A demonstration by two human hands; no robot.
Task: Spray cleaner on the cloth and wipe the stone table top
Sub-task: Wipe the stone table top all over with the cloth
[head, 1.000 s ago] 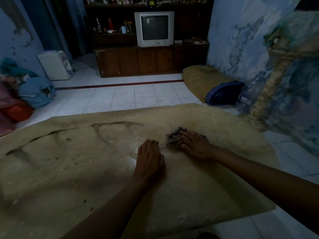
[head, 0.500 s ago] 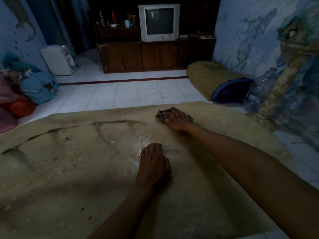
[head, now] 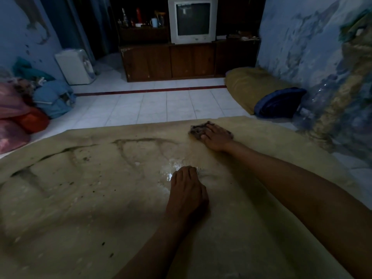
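The tan stone table top (head: pixel 80 208) fills the lower part of the head view, with dark streaks and specks on its left half. A small dark cloth (head: pixel 198 129) lies near the table's far edge. My right hand (head: pixel 216 138) presses flat on it, arm stretched out. My left hand (head: pixel 188 193) rests palm down on the middle of the stone, just behind a wet, shiny patch (head: pixel 173 167). No spray bottle is in sight.
Beyond the far edge is a white tiled floor (head: pixel 153 106). A yellow cushion (head: pixel 249 85) and a blue bundle (head: pixel 279 103) lie at the right wall. Piled fabric (head: pixel 30 109) sits at the left. A cabinet with a television (head: pixel 192 20) stands at the back.
My right hand has pushed the cloth away from me, from beside the left hand out to the table's far edge. My left hand has stayed planted on the stone.
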